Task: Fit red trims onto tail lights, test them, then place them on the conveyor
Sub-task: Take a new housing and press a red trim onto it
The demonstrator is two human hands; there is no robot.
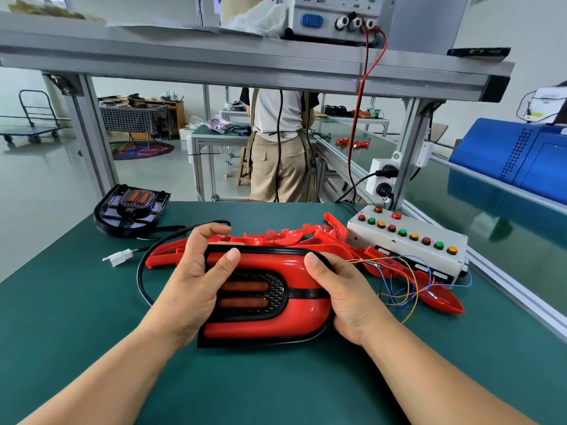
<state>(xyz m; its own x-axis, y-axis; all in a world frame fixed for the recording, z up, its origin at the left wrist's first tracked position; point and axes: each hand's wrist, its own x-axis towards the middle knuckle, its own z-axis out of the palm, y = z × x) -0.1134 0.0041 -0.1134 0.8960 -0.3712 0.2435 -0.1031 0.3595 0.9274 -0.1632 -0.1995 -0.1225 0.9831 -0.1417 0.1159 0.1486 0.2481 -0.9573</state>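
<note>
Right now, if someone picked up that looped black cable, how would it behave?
Probably floppy: the black cable lies in a loose curve on the table, so it would likely sag. Likely light too, being thin. It runs under the left hand, so pulling may snag.

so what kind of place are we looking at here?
Probably a small factory assembly-and-test station for tail lights: loose red trims piled on a green-matted bench, a push-button test box, a power supply on the shelf above, a conveyor alongside.
</note>
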